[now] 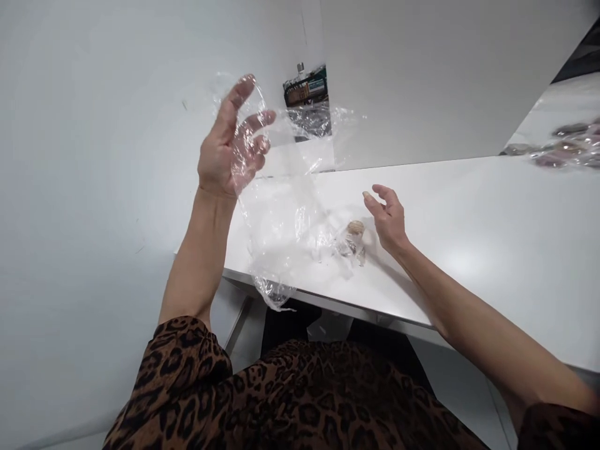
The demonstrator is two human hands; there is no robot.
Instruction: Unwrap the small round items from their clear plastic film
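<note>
A crinkled piece of clear plastic film (281,225) hangs from my raised left hand (239,140). Its upper part lies across the palm and curved fingers, which stand apart from each other. The lower end droops past the table's front edge; whether it is a bag or a loose sheet I cannot tell. Over the table, my right hand (389,215) is open and empty, with thumb and fingers curved apart. Just left of it sits a small beige-brown object (355,229), partly covered by clear plastic, so its kind is unclear.
Both hands are over or beside a white table (450,250). At its back corner stands a dark green package (305,90) with a printed label, partly behind the film. A grey-white panel (412,81) rises behind. Several plastic-wrapped items (562,147) lie at the far right.
</note>
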